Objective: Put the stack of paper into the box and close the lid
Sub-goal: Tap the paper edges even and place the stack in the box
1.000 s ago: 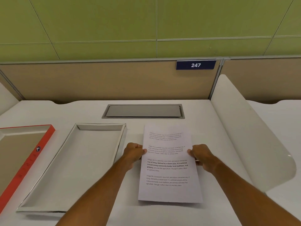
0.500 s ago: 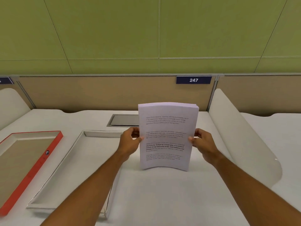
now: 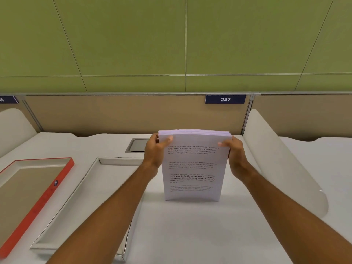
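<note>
Paper stack [image 3: 192, 168] upright, printed face toward you, bottom edge on desk [image 3: 190, 235] right of open box [image 3: 83, 202]. Your left hand [image 3: 155, 153] and right hand [image 3: 235, 155] clamp its upper side edges.

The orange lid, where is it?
The orange lid lies open side up at the desk's far left, beside the white box, untouched by both hands.

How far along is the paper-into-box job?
Early. Done: the white box lies open and has nothing in it, its red-edged lid off to its left. In hand: the left hand and right hand hold the paper stack upright by its top corners, bottom edge at the desk. Left: lay the stack in the box, then fit the lid.
</note>
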### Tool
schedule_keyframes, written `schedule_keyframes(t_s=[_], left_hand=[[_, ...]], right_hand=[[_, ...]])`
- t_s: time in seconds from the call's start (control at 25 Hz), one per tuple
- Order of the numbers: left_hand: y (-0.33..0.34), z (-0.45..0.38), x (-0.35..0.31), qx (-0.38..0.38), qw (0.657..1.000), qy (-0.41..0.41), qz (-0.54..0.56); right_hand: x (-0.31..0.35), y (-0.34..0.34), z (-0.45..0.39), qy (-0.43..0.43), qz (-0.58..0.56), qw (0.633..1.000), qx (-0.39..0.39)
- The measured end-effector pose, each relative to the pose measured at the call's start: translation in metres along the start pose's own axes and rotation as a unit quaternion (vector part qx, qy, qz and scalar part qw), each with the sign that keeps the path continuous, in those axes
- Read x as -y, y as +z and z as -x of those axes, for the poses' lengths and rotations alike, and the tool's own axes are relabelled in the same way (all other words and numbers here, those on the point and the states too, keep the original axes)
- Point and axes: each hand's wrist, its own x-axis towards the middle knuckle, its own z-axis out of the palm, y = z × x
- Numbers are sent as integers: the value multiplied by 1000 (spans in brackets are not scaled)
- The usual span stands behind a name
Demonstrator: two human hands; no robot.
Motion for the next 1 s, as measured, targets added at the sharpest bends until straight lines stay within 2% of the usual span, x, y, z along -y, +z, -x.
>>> schedule_keyframes(t_s=[0.12, 0.28, 0.52, 0.68, 0.8, 0.88, 1.0], left_hand=[[13, -7, -17, -25, 998, -26, 61], [19, -5, -16, -22, 996, -56, 72], [25, -10, -26, -105, 993, -61, -7], [18, -6, -20, -79, 996, -32, -16], [-3, -3, -6, -12, 999, 24, -27], [-15, 2, 8, 29, 993, 51, -102], [-24, 4, 23, 29, 968, 85, -235]], right_hand=[[12, 13, -13, -6, 3, 997, -78], [10, 26, -16, 7, 36, 988, -152], [10, 28, -16, 17, 84, 978, -190], [6, 20, -9, -6, 77, 988, -132], [-9, 1, 1, -15, 50, 998, -47], [-23, -12, 7, -9, 75, 997, -9], [-38, -23, 12, -10, 174, 985, 4]])
